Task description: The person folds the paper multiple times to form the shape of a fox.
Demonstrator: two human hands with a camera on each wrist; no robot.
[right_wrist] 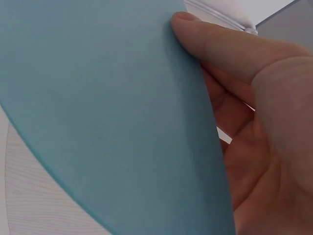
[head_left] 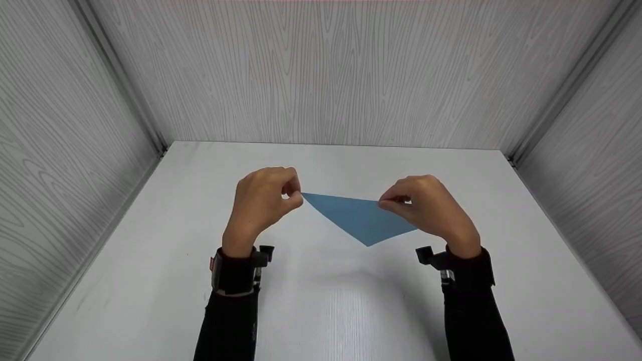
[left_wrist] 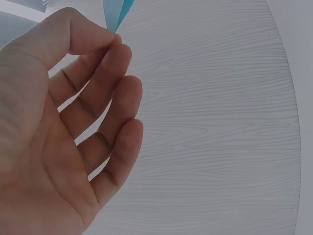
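Blue sheet [head_left: 362, 219]: thin, smooth, roughly triangular, held above the bench [head_left: 331, 321]. Left hand [head_left: 263, 200] pinches its left tip between thumb and forefinger; right hand [head_left: 429, 208] pinches the far edge toward the right. Bench white, slightly glossy; walls [head_left: 326, 70] grey, wavy wood grain.

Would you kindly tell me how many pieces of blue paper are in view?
1: the blue paper, held above the table, one corner pinched by the left hand and its upper edge by the right hand. Any second piece directly behind it would be hidden.
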